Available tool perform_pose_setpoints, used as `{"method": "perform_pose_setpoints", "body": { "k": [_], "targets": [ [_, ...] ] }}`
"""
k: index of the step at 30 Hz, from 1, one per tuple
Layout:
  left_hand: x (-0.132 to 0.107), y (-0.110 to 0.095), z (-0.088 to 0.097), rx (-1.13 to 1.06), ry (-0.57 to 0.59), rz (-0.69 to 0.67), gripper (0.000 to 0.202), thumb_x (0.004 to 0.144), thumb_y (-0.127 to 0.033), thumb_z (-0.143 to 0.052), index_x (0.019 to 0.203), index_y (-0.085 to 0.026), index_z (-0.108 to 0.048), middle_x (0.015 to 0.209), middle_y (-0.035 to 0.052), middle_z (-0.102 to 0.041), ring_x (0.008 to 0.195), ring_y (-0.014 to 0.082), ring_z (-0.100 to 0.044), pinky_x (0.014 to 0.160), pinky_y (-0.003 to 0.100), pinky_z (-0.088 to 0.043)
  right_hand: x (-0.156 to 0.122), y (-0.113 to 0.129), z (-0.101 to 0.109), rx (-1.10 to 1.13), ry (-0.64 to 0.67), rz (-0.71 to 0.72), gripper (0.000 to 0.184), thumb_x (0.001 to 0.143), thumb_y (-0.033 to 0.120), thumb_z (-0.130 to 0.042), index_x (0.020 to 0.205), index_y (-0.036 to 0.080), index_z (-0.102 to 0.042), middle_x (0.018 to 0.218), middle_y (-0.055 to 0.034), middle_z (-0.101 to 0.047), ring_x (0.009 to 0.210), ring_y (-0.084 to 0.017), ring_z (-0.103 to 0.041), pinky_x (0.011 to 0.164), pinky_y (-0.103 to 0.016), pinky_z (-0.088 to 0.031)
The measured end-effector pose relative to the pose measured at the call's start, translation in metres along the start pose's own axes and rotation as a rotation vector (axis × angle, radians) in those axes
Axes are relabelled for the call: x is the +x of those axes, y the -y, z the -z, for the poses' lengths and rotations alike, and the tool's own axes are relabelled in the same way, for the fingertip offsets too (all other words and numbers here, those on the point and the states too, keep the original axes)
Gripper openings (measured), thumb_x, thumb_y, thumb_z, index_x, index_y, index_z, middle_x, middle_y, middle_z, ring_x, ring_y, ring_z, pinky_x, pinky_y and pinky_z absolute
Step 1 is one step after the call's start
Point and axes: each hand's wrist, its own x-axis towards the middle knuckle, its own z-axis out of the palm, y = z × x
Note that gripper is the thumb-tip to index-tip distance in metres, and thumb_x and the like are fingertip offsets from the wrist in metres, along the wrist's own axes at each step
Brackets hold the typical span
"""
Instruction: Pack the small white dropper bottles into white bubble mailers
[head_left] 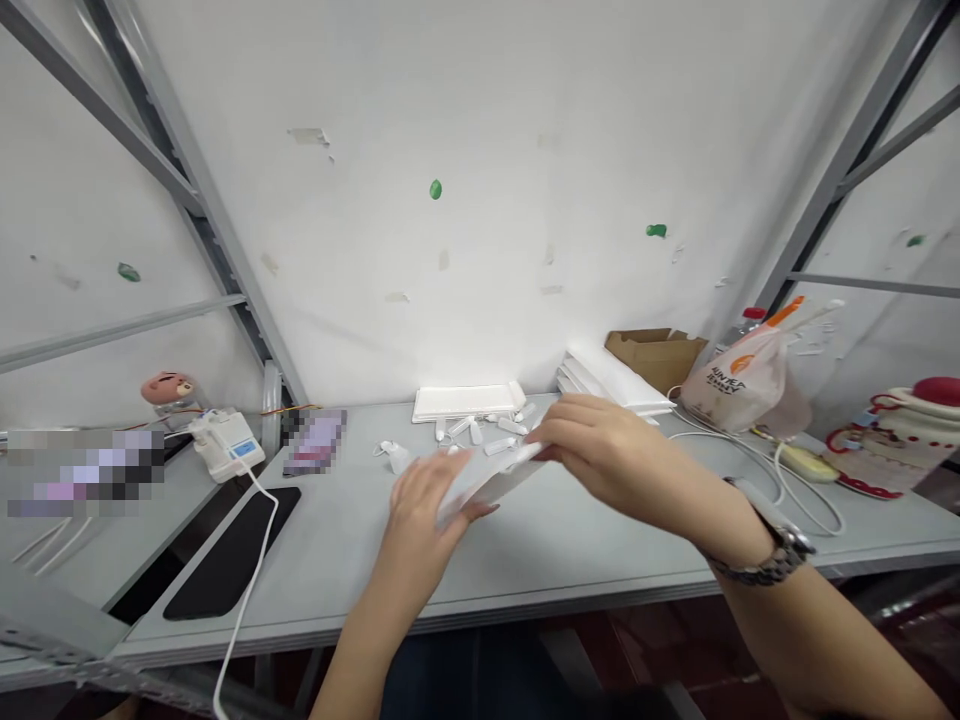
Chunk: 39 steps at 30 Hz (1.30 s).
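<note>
Packet (501, 482) was held tilted between hands; upper end was pinched by right hand (604, 450), lower end flanked by left hand (421, 508), fingers and thumb spread. Small pieces (475, 433) were scattered beyond hands. Light pinch, steadied lower end were judged best.

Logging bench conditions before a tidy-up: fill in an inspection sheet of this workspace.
Surface: grey table, things mostly toward its back.
Job's things: white sheet in hand; small white pieces scattered beyond it.
Clutter: black slab left; carton, plastic bag and jar right.
Hands: right hand pinches the sheet; left hand at its other end, blurred.
Cables: white cable hangs over the front edge, left; second cable loops at right.
Surroundings: white wall, metal frame.
</note>
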Motion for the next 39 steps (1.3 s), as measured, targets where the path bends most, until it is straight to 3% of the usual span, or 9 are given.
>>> {"method": "perform_pose_setpoints", "body": {
  "k": [5,7,10,13,16,22,29,32,39],
  "targets": [
    [-0.015,0.022,-0.008,0.03,-0.344,0.111,0.047,0.084,-0.039,-0.052,0.128,-0.029,-0.042,0.129,0.0063,-0.049,0.123,0.0237,-0.042,0.105,0.043,-0.032,-0.029,-0.053,0.031,-0.372,-0.452,-0.11,0.013,0.085,0.023,-0.054,0.078,0.024,-0.066,0.074,-0.004,-0.061,0.078,-0.021,-0.051,0.073,-0.036,-0.042],
    [-0.022,0.031,-0.018,0.015,-0.342,0.156,0.046,0.084,-0.039,-0.051,0.128,-0.026,-0.042,0.126,0.0078,-0.049,0.121,0.0246,-0.043,0.104,0.043,-0.034,-0.042,-0.082,0.037,-0.536,-0.668,-0.164,0.012,0.085,0.025,-0.056,0.079,0.023,-0.066,0.073,-0.0036,-0.06,0.076,-0.02,-0.051,0.074,-0.037,-0.042],
    [-0.032,0.042,-0.036,-0.013,-0.267,0.176,0.048,0.084,-0.039,-0.05,0.128,-0.024,-0.041,0.124,0.01,-0.049,0.119,0.0262,-0.044,0.101,0.046,-0.036,-0.061,-0.127,0.029,-0.717,-0.816,-0.221,0.016,0.087,0.024,-0.051,0.088,0.021,-0.067,0.076,-0.0052,-0.061,0.077,-0.02,-0.052,0.078,-0.038,-0.042],
    [-0.037,0.048,-0.047,-0.046,-0.198,0.2,0.051,0.083,-0.04,-0.051,0.131,-0.024,-0.038,0.127,0.0105,-0.048,0.12,0.0268,-0.043,0.099,0.048,-0.038,-0.081,-0.17,0.005,-0.836,-0.708,-0.23,0.022,0.088,0.018,-0.046,0.089,0.017,-0.067,0.077,-0.0082,-0.061,0.077,-0.021,-0.052,0.075,-0.037,-0.044],
    [-0.039,0.05,-0.048,-0.089,-0.189,0.211,0.05,0.084,-0.039,-0.05,0.13,-0.025,-0.038,0.127,0.01,-0.047,0.12,0.0261,-0.044,0.099,0.048,-0.039,-0.102,-0.203,-0.019,-0.879,-0.423,-0.196,0.027,0.086,0.011,-0.042,0.094,0.014,-0.067,0.08,-0.0104,-0.062,0.077,-0.021,-0.051,0.069,-0.036,-0.046],
    [-0.038,0.053,-0.046,-0.149,-0.138,0.293,0.052,0.083,-0.042,-0.051,0.13,-0.025,-0.038,0.128,0.0109,-0.047,0.116,0.0279,-0.047,0.093,0.048,-0.044,-0.125,-0.231,-0.039,-0.872,-0.174,-0.176,0.036,0.083,0.004,-0.036,0.107,0.009,-0.062,0.091,-0.0152,-0.061,0.084,-0.023,-0.05,0.076,-0.037,-0.048],
    [-0.037,0.051,-0.047,-0.17,-0.15,0.328,0.054,0.081,-0.047,-0.051,0.128,-0.023,-0.04,0.126,0.0108,-0.049,0.114,0.0286,-0.048,0.094,0.05,-0.043,-0.115,-0.222,-0.038,-0.937,-0.014,-0.284,0.049,0.077,0.001,-0.042,0.124,0.012,-0.051,0.106,-0.0152,-0.057,0.094,-0.025,-0.048,0.078,-0.036,-0.042],
    [-0.036,0.05,-0.047,-0.177,-0.139,0.347,0.054,0.08,-0.047,-0.051,0.128,-0.023,-0.04,0.127,0.0107,-0.049,0.114,0.0286,-0.049,0.092,0.05,-0.045,-0.114,-0.208,-0.04,-0.966,-0.042,-0.294,0.054,0.078,0.003,-0.041,0.131,0.015,-0.045,0.115,-0.0143,-0.055,0.105,-0.026,-0.045,0.087,-0.039,-0.035],
    [-0.035,0.051,-0.047,-0.165,-0.132,0.354,0.055,0.08,-0.049,-0.051,0.128,-0.024,-0.04,0.126,0.011,-0.049,0.114,0.03,-0.049,0.091,0.052,-0.045,-0.103,-0.171,-0.057,-0.874,-0.079,-0.037,0.045,0.082,0.003,-0.038,0.123,0.016,-0.053,0.112,-0.0122,-0.059,0.11,-0.022,-0.046,0.098,-0.038,-0.029]
  ]
}}
